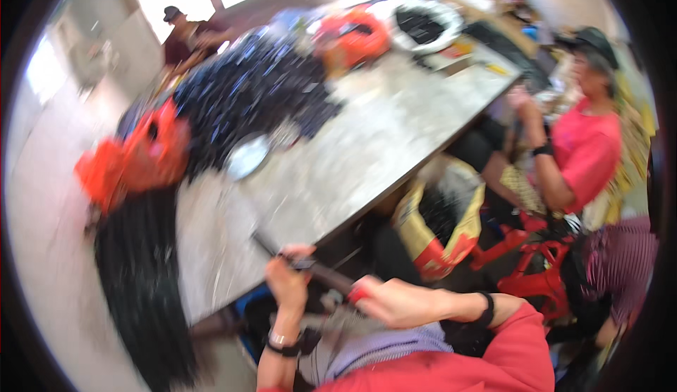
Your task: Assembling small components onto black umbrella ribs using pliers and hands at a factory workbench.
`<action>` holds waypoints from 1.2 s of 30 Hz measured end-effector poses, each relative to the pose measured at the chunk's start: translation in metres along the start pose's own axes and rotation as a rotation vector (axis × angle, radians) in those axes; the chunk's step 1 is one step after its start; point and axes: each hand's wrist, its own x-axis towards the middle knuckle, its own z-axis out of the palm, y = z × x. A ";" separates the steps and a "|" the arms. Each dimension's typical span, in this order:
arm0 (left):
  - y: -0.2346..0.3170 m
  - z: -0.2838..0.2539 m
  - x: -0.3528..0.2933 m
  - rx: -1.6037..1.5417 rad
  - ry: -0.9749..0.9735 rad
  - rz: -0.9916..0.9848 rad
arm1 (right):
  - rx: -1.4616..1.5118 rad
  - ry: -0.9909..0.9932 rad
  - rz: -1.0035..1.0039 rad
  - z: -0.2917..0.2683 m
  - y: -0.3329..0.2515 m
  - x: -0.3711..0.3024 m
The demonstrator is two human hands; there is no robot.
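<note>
A long, thin dark strip (330, 276), blurred by motion, runs slantwise between my hands near the table's front edge. My left hand (285, 283) is closed round it, its far end poking out beyond the fingers. My right hand (395, 302) is closed on the nearer end, with something red at the fingertips. A small dark piece lies by my left fingers; its kind is too blurred to tell. Just beyond my hands is the pale tabletop (374, 138), and to the left a bundle of long black strips (141, 272) hangs over its edge.
A heap of dark strips (254, 89) covers the table's far left, beside orange bags (151, 145) and a round pale dish (247, 156). A white sack (451, 18) stands at the back. Right are an open yellow sack (409, 216), a red stool (539, 272) and a seated person (585, 138).
</note>
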 end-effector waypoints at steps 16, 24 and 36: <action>0.049 -0.068 -0.061 -0.138 0.018 0.339 | -0.779 0.790 0.073 -0.091 0.100 0.154; 0.134 -0.103 -0.098 -0.456 0.622 0.453 | -0.850 1.016 -0.216 -0.056 0.087 0.134; 0.161 -0.077 -0.112 -0.794 -0.472 0.844 | -0.056 0.030 -0.833 0.069 0.031 0.056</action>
